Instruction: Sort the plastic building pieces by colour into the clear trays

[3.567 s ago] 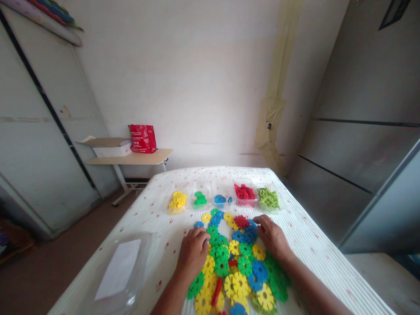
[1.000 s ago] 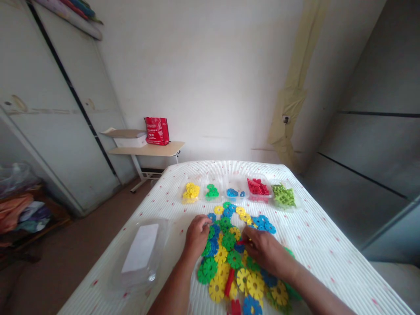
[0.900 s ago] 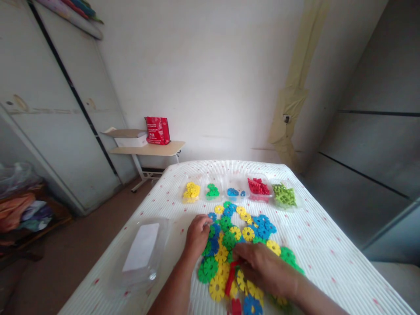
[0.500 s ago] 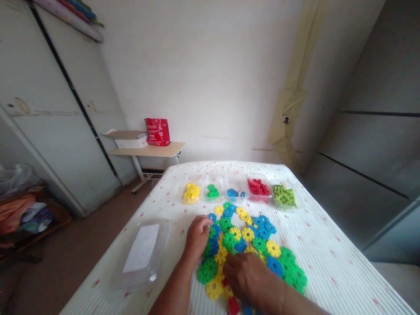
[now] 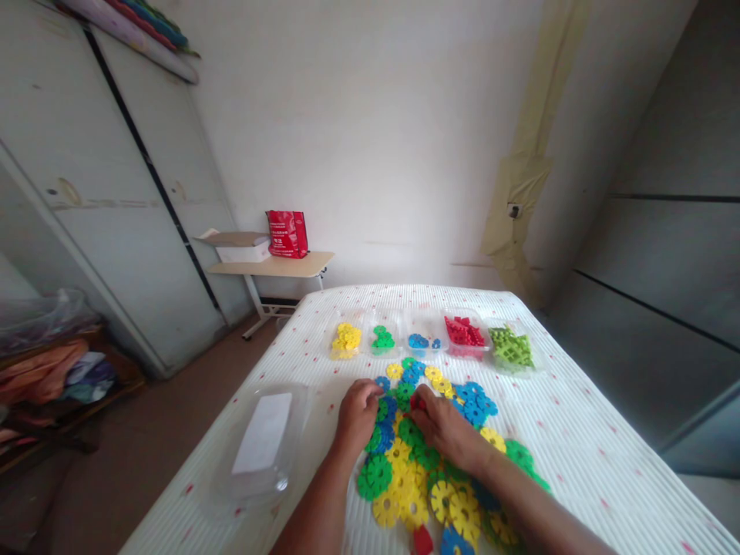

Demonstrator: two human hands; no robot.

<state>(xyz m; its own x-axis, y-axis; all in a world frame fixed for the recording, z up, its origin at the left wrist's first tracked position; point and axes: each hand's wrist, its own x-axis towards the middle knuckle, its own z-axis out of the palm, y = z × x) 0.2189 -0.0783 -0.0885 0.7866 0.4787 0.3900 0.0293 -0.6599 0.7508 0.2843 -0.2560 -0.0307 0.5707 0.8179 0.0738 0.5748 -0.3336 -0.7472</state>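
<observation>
A pile of notched plastic discs in green, yellow and blue, such as a yellow disc (image 5: pixel 386 507), covers the near middle of the table. My right hand (image 5: pixel 445 428) is over the pile, fingers closed on a red plastic piece (image 5: pixel 416 402) that shows partly at the fingertips. At the pile's left edge, my left hand (image 5: pixel 357 412) has its fingers curled together, close to a blue disc (image 5: pixel 382 382). Whatever those fingers hold is hidden. Another red piece (image 5: pixel 422 539) lies at the near edge of the pile.
Behind the pile stand clear tubs of yellow discs (image 5: pixel 346 339), green discs (image 5: pixel 382 340), blue discs (image 5: pixel 417 343), red pieces (image 5: pixel 463 331) and light-green pieces (image 5: pixel 512 347). A clear plastic lid (image 5: pixel 297 432) with a white label lies left. A side table (image 5: pixel 289 266) holds a red bag (image 5: pixel 287 233).
My right hand has moved forward from the near part of the pile to its middle, now with a red piece at its fingertips. My left hand stays at the left edge. The view has shifted slightly.
</observation>
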